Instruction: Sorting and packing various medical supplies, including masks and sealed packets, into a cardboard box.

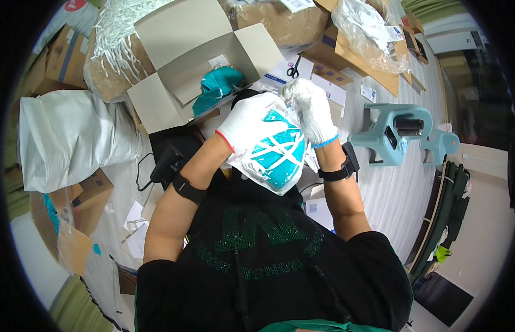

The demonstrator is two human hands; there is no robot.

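Both my hands wear white knit gloves, held in front of my chest. My left hand (251, 120), with a red cuff, is closed on the left side of a clear plastic bag (242, 165). Inside that bag lies a teal mask (282, 157) with white straps crossing over it. My right hand (314, 113), with a blue cuff, pinches the bag's upper right edge; its fingertips are partly hidden by crumpled plastic. Just beyond my left hand, an open grey-white box (185, 33) holds more teal masks (220, 84).
Black scissors (293, 71) lie on white boxes ahead. Pale blue stools (379, 133) stand at the right. A large white sack (75, 144) and a cardboard box (91, 202) are at the left. White strips (116, 36) are heaped at the back left.
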